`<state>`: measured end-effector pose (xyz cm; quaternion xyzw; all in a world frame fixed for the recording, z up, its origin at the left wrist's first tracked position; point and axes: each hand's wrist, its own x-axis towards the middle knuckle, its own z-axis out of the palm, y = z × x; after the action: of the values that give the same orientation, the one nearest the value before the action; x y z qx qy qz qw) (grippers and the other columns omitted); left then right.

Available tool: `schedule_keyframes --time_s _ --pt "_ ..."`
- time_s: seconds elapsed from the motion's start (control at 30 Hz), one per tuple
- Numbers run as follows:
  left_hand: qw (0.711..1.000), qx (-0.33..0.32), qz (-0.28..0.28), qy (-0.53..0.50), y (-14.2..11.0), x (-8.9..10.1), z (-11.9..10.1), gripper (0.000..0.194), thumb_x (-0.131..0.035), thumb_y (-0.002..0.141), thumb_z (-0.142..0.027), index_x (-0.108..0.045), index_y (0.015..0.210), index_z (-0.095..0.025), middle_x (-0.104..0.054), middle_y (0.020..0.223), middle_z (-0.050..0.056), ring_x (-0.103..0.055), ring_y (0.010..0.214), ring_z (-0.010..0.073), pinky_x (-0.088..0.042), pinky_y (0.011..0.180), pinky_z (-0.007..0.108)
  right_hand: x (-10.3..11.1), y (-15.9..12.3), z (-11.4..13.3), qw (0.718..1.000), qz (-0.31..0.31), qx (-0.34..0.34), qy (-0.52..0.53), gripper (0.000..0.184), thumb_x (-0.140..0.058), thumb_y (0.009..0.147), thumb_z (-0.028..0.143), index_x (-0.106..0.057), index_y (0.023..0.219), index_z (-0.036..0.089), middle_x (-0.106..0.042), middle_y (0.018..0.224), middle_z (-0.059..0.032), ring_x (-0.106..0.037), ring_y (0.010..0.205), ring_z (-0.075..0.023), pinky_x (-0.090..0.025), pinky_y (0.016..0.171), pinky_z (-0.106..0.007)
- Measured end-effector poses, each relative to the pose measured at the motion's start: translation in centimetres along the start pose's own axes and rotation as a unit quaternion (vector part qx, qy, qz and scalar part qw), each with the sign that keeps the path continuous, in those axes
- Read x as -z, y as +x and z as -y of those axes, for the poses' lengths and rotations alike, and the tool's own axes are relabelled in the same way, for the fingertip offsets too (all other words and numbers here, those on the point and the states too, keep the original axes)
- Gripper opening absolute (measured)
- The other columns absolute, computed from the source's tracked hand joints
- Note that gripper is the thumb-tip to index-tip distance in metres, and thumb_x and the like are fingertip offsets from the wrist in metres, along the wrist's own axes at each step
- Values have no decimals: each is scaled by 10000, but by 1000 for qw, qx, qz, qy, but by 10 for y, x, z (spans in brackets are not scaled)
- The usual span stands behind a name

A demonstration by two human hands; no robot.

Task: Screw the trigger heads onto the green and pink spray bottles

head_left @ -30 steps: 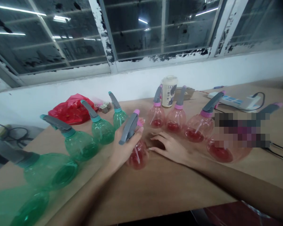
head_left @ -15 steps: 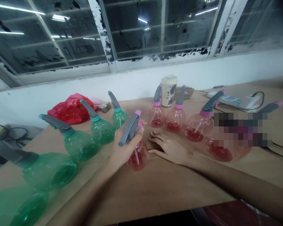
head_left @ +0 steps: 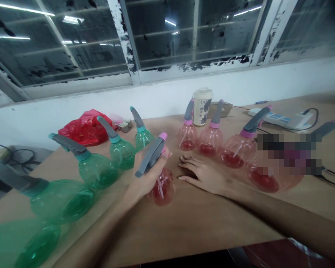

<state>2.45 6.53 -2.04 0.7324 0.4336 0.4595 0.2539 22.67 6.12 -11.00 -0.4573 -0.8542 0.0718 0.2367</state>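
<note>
My left hand (head_left: 149, 171) is wrapped round the neck of a pink spray bottle (head_left: 163, 190) with a grey trigger head and pink nozzle. The bottle leans, its nozzle pointing away and to the right. My right hand (head_left: 199, 173) rests palm down on the table, fingers loosely spread, just right of that bottle and not touching it. Several green spray bottles (head_left: 100, 173) stand in a row on the left. A row of pink spray bottles (head_left: 237, 150) stands on the right, the nearest partly covered by a blurred patch.
On the wooden table (head_left: 195, 219), a red plastic bag (head_left: 86, 128) lies at the back left beside small grey blocks (head_left: 125, 125). A paper cup (head_left: 202, 108) stands behind the pink bottles. A power strip (head_left: 279, 118) with cables sits at the back right, below the windows.
The held bottle has tipped slightly more, its base a little nearer to me and its trigger head shifted left. My right hand stays in place. The view has shifted slightly.
</note>
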Motion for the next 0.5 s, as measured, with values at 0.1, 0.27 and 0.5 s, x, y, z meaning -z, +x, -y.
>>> schedule_keyframes --time_s 0.1,0.27,0.5 --pt "1000 -9 10 -19 1 -1 -1 138 -545 813 -323 -635 870 -234 -651 757 -27 -605 672 146 -487 662 266 1 0 0 1000 -3 -3 13 517 -466 887 491 -541 1267 149 -527 1338 -131 -426 1295 -251 -337 1092 -449" --pt "999 -40 21 -12 -1 -3 0 196 -536 798 -255 -628 971 -252 -680 820 -29 -619 686 147 -488 671 263 1 -1 1 1000 -10 -26 10 597 -479 878 496 -440 1354 138 -498 1363 -141 -436 1286 -263 -349 1084 -454" --pt "999 -21 24 -29 -2 -3 1 221 -542 812 -257 -620 1018 -247 -697 951 2 -651 801 170 -492 787 294 -1 -2 -1 1000 7 -2 3 549 -431 901 499 -502 1301 130 -498 1366 -133 -415 1303 -240 -329 1100 -432"
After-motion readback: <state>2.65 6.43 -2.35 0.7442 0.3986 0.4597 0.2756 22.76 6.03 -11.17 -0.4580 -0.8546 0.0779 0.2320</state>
